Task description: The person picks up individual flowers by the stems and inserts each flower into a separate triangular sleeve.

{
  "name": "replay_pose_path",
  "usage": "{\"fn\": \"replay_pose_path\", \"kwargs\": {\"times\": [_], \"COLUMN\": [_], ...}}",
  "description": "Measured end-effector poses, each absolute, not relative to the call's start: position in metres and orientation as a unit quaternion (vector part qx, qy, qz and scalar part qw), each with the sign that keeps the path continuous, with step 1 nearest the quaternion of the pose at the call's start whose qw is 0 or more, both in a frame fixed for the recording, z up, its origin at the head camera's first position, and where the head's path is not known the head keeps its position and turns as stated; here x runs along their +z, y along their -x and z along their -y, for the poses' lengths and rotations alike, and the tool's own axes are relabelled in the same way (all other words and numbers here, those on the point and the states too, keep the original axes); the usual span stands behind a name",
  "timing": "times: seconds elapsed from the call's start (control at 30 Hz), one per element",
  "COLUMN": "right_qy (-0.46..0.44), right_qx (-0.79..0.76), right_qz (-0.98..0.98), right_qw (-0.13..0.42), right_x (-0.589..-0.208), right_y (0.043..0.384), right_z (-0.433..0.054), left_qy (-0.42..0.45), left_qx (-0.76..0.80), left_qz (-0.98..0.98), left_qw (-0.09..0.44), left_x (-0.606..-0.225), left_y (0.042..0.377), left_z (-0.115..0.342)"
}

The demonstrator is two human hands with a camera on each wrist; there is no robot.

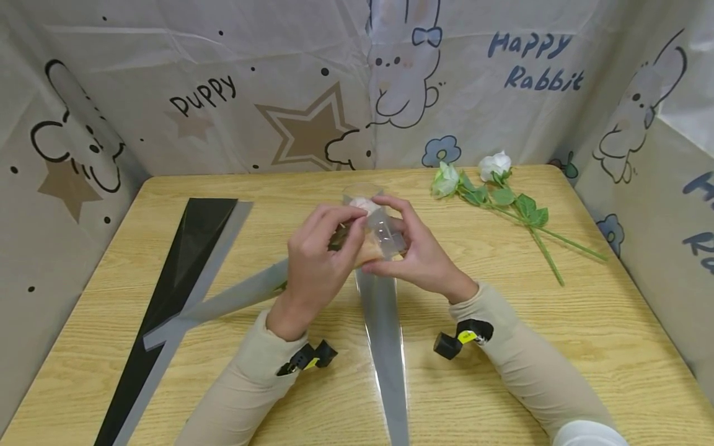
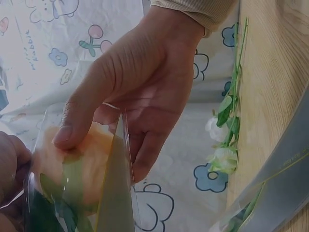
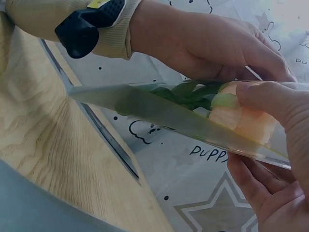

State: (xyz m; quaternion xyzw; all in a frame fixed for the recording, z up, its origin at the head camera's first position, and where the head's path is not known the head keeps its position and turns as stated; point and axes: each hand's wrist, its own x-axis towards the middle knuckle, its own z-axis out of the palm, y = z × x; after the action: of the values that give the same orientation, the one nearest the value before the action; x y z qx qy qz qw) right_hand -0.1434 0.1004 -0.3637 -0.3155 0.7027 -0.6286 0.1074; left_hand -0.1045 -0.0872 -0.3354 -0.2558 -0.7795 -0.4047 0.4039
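Note:
Both hands meet above the middle of the table on a clear and grey flower sleeve (image 1: 237, 294) holding a peach rose (image 3: 241, 118). My right hand (image 1: 415, 254) grips the sleeve's wide end, thumb on one side and fingers on the other, as the left wrist view shows. My left hand (image 1: 320, 254) pinches the sleeve near its opening; its fingertips are partly hidden. The sleeve's narrow end points toward the left, above a black wrapper. Under the hands lies a second grey sleeve (image 1: 382, 347), with a pale flower (image 1: 364, 204) at its top.
A black and grey wrapper (image 1: 189, 254) lies along the table's left side. Two white roses (image 1: 495, 166) with green stems lie at the back right. Printed fabric walls (image 1: 312, 37) enclose the wooden table (image 1: 491, 384) at back and sides.

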Motion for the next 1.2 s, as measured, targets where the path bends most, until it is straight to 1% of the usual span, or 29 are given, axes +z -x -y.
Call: {"fn": "replay_pose_path", "kwargs": {"times": [0.13, 0.3, 0.43, 0.57, 0.7, 0.77, 0.9, 0.97, 1.07, 1.2], "right_qy": [0.311, 0.277, 0.240, 0.211, 0.196, 0.191, 0.186, 0.185, 0.182, 0.165], "right_qx": [-0.639, -0.656, -0.674, -0.700, -0.731, -0.747, -0.799, -0.825, -0.844, -0.854], "right_qz": [-0.696, -0.696, -0.693, -0.678, -0.650, -0.633, -0.569, -0.531, -0.502, -0.493], "right_qw": [0.099, 0.095, 0.082, 0.074, 0.069, 0.066, 0.061, 0.057, 0.045, 0.035], "right_x": [-0.364, -0.361, -0.357, -0.352, -0.348, -0.345, -0.339, -0.337, -0.335, -0.336], "right_y": [0.145, 0.150, 0.155, 0.160, 0.165, 0.167, 0.171, 0.174, 0.176, 0.178], "right_z": [-0.102, -0.108, -0.116, -0.125, -0.134, -0.139, -0.147, -0.150, -0.153, -0.153], "left_qy": [0.256, 0.248, 0.233, 0.215, 0.205, 0.204, 0.191, 0.185, 0.185, 0.176], "left_qx": [-0.410, -0.416, -0.409, -0.403, -0.392, -0.390, -0.399, -0.403, -0.416, -0.454], "left_qz": [0.776, 0.775, 0.795, 0.826, 0.856, 0.869, 0.888, 0.892, 0.889, 0.873], "left_qw": [0.405, 0.406, 0.382, 0.330, 0.268, 0.227, 0.127, 0.087, 0.052, 0.027], "left_x": [-0.335, -0.334, -0.333, -0.335, -0.337, -0.337, -0.337, -0.337, -0.339, -0.344], "left_y": [0.105, 0.106, 0.108, 0.109, 0.110, 0.110, 0.109, 0.110, 0.112, 0.116], "left_z": [0.087, 0.091, 0.094, 0.096, 0.098, 0.097, 0.097, 0.097, 0.097, 0.099]}}
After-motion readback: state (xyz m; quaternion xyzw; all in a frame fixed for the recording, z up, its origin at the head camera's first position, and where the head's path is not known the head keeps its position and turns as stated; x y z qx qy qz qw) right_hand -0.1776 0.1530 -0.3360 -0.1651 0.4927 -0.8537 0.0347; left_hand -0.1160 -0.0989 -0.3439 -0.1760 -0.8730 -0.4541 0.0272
